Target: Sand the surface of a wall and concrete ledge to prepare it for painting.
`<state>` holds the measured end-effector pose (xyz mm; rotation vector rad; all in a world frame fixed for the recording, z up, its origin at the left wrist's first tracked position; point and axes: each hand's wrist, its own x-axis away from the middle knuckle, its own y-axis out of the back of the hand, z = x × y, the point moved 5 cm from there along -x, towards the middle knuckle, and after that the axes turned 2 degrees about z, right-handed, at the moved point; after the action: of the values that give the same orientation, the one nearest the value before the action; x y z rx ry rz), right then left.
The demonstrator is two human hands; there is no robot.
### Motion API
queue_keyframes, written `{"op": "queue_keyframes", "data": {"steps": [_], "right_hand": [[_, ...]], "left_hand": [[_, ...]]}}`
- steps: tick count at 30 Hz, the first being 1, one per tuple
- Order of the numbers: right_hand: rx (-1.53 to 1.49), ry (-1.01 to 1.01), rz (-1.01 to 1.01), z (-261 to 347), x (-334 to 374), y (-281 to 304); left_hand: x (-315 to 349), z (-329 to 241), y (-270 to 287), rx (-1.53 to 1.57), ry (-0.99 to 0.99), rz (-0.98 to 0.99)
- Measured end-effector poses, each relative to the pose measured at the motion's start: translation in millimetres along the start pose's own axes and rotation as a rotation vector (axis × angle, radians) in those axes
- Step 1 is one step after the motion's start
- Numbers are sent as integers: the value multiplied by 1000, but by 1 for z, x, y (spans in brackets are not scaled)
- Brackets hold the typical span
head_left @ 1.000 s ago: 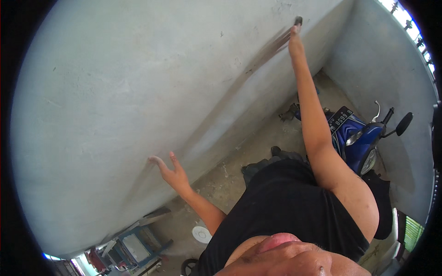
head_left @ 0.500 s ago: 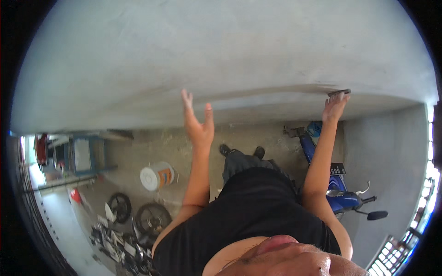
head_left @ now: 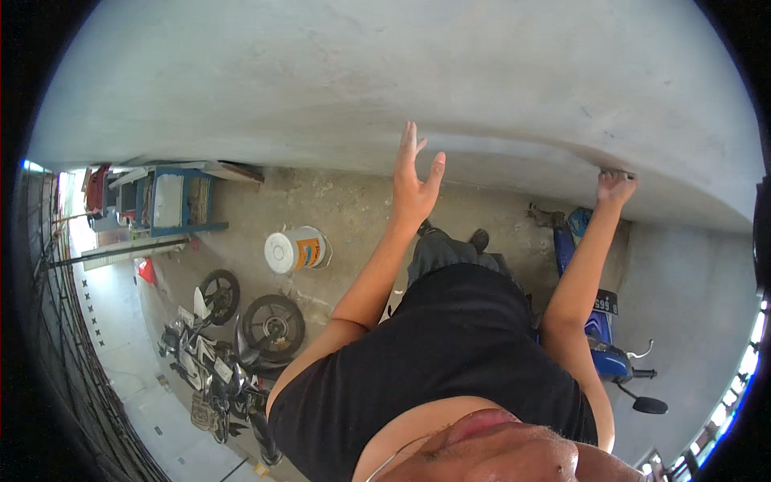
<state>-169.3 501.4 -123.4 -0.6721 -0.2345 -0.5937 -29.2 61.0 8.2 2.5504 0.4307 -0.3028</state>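
Left hand point(head_left: 414, 189), shifted toward right hand point(head_left: 617, 187): spread, holding nothing. Right hand: fingers curled over 1 dark block point(head_left: 631, 176), partly hidden, at grey wall point(head_left: 482, 88); a slack fingertip hold could drop it near the blue motorbike point(head_left: 609, 363).

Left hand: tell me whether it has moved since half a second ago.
Yes, to the right: judged against the standing white bucket, the left hand is now farther to the picture's right.
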Motion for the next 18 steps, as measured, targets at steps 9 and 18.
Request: {"op": "queue_keyframes", "data": {"steps": [9, 18], "right_hand": [[-136, -157, 35, -26, -2, 1], [-245, -265, -15, -56, 9, -10]], "left_hand": [[13, 10, -57, 300, 212, 201], [12, 7, -74, 239, 181, 282]]}}
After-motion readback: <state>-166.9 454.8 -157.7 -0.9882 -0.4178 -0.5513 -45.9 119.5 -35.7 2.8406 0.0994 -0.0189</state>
